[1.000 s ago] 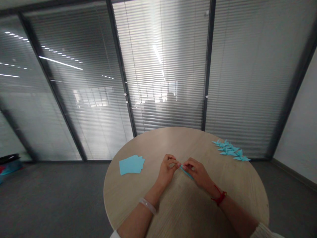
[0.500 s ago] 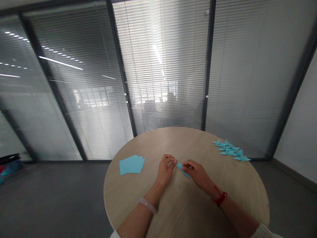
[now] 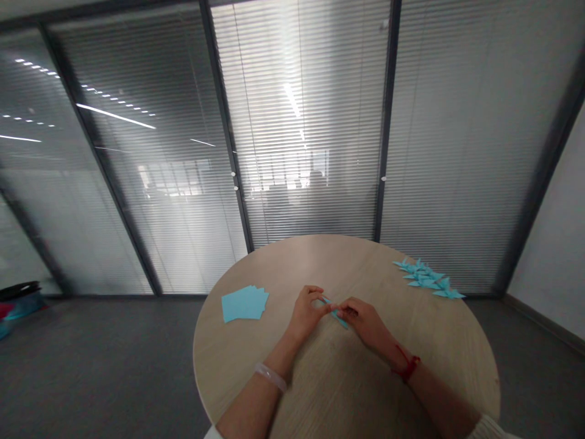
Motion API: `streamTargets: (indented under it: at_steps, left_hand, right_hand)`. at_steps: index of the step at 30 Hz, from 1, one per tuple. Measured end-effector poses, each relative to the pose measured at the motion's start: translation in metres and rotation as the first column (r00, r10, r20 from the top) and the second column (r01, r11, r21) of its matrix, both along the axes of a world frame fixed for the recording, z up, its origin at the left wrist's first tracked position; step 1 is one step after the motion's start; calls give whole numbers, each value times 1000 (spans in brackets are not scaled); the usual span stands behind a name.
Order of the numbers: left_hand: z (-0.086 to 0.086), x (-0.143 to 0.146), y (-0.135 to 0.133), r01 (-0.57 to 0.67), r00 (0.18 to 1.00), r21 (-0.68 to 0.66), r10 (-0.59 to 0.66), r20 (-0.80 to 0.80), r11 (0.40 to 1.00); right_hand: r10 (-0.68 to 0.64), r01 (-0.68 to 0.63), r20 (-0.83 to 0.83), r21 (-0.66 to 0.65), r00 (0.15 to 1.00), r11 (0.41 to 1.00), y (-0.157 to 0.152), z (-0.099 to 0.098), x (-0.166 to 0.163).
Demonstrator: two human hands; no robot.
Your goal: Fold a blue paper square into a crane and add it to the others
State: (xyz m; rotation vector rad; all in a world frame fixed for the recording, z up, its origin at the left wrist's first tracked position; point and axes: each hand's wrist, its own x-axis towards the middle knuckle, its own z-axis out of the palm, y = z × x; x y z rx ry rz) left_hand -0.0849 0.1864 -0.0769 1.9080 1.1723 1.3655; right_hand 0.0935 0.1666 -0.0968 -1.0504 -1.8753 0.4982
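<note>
Both my hands meet over the middle of a round light-wood table. My left hand pinches one end of a small folded piece of light blue paper. The other end sits under the closed fingers of my right hand, which presses it near the tabletop. A clear bangle circles my left wrist and a red cord my right wrist.
A stack of flat light blue paper squares lies at the table's left. Several folded blue paper figures cluster at the far right edge. Glass walls with blinds stand behind the table, above grey carpet.
The folded paper has shifted slightly between my fingertips and my hands have drawn a little closer together. The view has moved a touch.
</note>
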Motion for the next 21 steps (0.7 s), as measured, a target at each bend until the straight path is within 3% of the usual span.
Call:
streamTargets:
  at_steps: [8,14,18,21]
  left_hand:
    - [2,0,-6,72,996,-31,-70,50,997]
    - [2,2,-3,142,985,-118,-129,112,983]
    - [4,5,-4,339,935,-250,-294,200,907]
    - [3,8,-5,448,879,-259,-370,301,856]
  right_hand:
    - [38,-40,37,60,999,997,-6,9,-1]
    - [53,-64,-102,-99,993,993,-3,7,0]
    - [131,-212,-313,-241,941,947,2,6,2]
    - [130,-249,-384,-280,914,927,4,6,2]
